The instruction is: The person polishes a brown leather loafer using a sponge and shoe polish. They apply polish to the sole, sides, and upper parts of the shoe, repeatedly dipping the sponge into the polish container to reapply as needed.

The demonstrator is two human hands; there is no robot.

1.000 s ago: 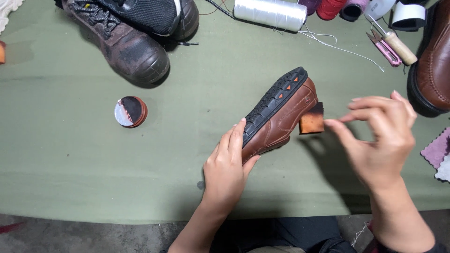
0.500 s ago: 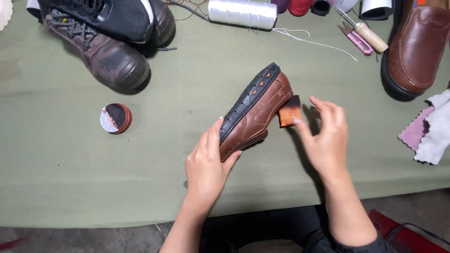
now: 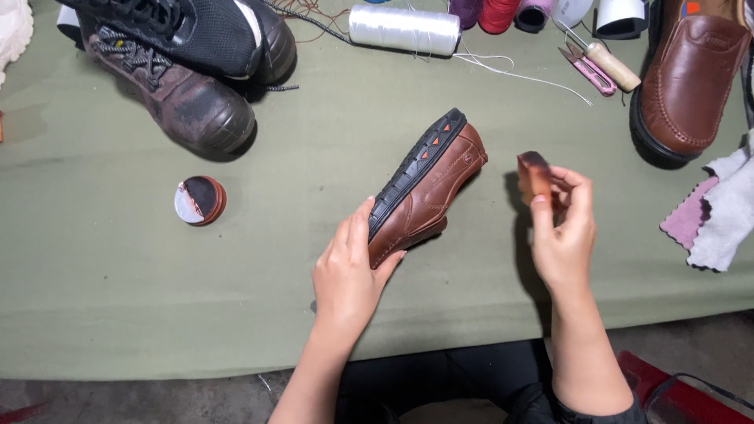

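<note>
The left hand [image 3: 345, 275] is gripping a brown leather shoe [image 3: 428, 188] tilted sole-up; the right hand's [image 3: 561, 235] fingers are pinching a small stained orange sponge [image 3: 534, 174]. Steadying the shoe firmly should be helping even strokes.

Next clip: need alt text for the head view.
Seen from above, the left hand holds a brown shoe tilted on its side over a green cloth, while the right hand pinches a small sponge just clear of its toe.
</note>
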